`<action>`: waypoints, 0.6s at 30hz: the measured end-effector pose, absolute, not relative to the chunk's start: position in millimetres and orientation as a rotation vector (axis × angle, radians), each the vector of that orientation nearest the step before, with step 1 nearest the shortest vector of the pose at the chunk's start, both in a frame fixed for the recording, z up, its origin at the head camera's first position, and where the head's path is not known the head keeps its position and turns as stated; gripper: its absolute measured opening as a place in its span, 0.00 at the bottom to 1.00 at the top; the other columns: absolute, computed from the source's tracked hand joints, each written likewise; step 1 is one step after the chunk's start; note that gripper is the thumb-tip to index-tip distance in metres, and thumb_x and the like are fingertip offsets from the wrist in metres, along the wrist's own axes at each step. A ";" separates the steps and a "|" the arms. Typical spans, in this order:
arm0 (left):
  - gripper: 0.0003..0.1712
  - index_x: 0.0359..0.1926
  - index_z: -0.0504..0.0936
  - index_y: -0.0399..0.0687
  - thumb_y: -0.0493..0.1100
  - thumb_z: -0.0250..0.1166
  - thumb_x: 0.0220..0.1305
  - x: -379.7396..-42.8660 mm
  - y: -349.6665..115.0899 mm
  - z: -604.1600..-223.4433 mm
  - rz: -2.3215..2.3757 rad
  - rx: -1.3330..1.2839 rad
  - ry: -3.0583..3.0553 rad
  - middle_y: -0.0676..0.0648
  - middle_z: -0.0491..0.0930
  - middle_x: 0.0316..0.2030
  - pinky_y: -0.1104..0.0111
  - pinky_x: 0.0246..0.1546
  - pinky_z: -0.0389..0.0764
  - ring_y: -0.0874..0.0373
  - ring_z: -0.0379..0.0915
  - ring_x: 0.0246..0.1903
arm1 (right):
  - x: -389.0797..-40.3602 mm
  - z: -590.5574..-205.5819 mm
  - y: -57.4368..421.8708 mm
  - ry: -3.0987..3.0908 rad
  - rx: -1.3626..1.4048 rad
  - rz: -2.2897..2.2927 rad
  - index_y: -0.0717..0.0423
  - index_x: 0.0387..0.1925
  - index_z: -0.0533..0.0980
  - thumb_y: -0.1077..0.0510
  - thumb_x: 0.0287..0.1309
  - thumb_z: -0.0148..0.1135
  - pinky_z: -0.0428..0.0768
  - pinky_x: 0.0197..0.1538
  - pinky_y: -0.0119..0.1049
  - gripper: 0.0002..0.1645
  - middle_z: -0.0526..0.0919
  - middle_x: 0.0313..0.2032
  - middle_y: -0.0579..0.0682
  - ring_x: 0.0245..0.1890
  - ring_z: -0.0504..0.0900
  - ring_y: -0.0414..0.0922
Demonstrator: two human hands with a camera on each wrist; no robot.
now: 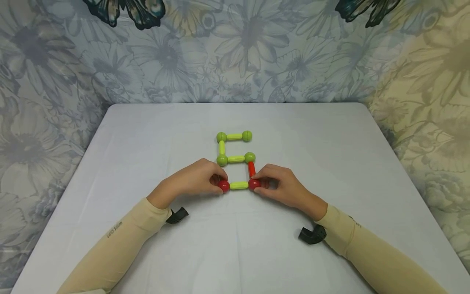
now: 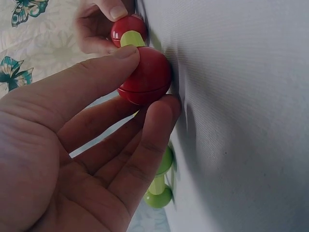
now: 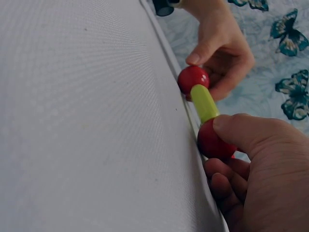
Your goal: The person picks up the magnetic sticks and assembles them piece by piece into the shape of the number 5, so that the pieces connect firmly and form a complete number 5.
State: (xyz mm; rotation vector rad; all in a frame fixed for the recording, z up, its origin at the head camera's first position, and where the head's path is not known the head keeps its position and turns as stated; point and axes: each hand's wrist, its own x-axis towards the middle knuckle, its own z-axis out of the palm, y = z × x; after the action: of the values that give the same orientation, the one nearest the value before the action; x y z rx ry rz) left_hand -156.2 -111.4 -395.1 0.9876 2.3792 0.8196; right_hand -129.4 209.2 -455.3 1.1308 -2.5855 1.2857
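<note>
My left hand (image 1: 200,177) pinches a red ball (image 2: 147,75) between thumb and fingers. A second red ball (image 3: 215,140) sits in the grip of my right hand (image 1: 282,184). Between the two balls runs a yellow-green rod (image 1: 239,185). From the right ball a red rod (image 1: 251,168) reaches up to a green ball (image 1: 250,157). Further yellow-green rods (image 1: 236,159) and green balls (image 1: 222,160) carry the shape on to the far end, where another green ball (image 1: 247,135) ends it. The whole chain lies on the white table and looks like a figure 5.
The white table (image 1: 147,134) has rounded far corners and meets a flowered cloth backdrop (image 1: 253,53). Butterfly decorations (image 1: 125,12) hang on it. Black wrist mounts (image 1: 312,235) stick out from both beige sleeves (image 1: 121,245).
</note>
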 end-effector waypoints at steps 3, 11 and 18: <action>0.18 0.53 0.91 0.43 0.38 0.81 0.63 -156.3 -111.8 -395.7 0.825 0.986 2.383 0.58 0.87 0.38 0.67 0.44 0.84 0.65 0.82 0.37 | -131.2 -455.3 209.1 -2.578 1.143 1.287 0.45 0.52 0.87 0.63 0.60 0.82 0.81 0.39 0.35 0.20 0.85 0.42 0.37 0.38 0.81 0.39; 0.16 0.52 0.91 0.46 0.39 0.81 0.63 -156.9 -116.1 -400.6 0.819 0.952 2.398 0.60 0.86 0.37 0.67 0.45 0.84 0.65 0.83 0.37 | -137.3 -462.2 205.9 -2.537 1.186 1.329 0.46 0.53 0.87 0.63 0.61 0.81 0.82 0.39 0.37 0.20 0.85 0.43 0.39 0.37 0.81 0.40; 0.19 0.55 0.91 0.45 0.40 0.81 0.64 -154.3 -121.7 -401.8 0.814 0.937 2.418 0.59 0.86 0.41 0.66 0.46 0.83 0.65 0.82 0.39 | -139.2 -462.7 203.1 -2.550 1.179 1.320 0.45 0.54 0.87 0.62 0.62 0.81 0.82 0.39 0.36 0.20 0.85 0.43 0.38 0.37 0.81 0.39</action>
State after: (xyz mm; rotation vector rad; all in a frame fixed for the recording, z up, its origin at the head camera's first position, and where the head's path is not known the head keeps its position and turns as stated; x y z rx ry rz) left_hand -154.3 -121.7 -401.8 0.9370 2.4177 0.8138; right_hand -139.2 203.1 -462.7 1.1791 -2.5501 1.3198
